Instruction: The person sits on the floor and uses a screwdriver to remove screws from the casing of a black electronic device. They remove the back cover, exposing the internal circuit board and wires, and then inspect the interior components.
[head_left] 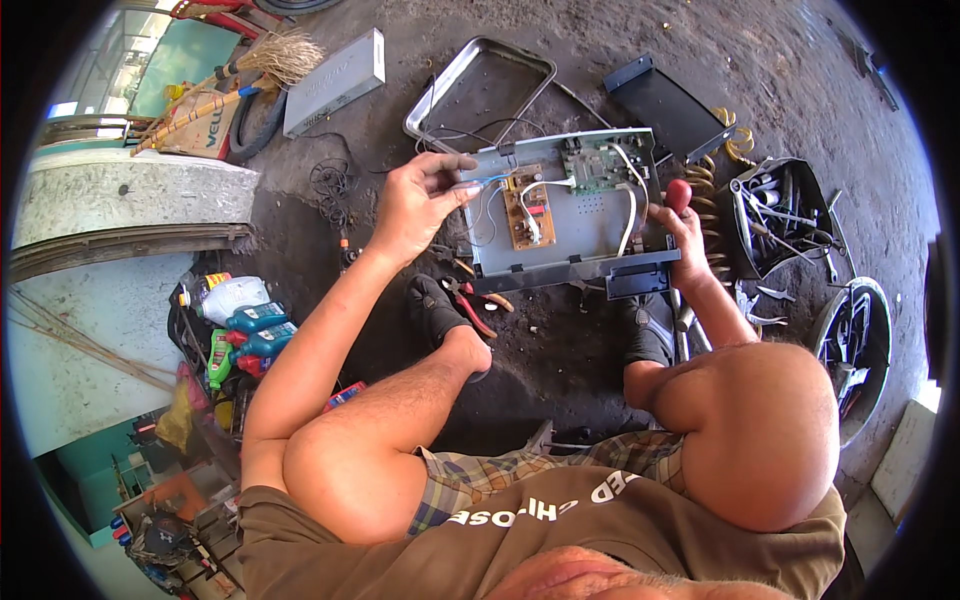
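An opened metal electronics case (585, 240) lies in front of me, its inside facing up. It holds a brown circuit board (520, 212) and a green circuit board (592, 175), joined by white cables (634, 215). At the case's left side, my left hand (425, 205) pinches a thin blue wire (495, 180) between thumb and fingers. My right hand (688, 245) is at the right edge of the case, closed around a tool with a rounded red handle (678, 194); the tool's working end is hidden. Red-handled pliers (468, 305) rest on the ground below the case.
A black cover (665, 105) and a metal frame (480, 75) lie beyond the case. To the right stand a bin of tools (780, 220) and a round tub (855, 350). Several bottles (250, 320) and a tangled black cable (335, 185) are on the left.
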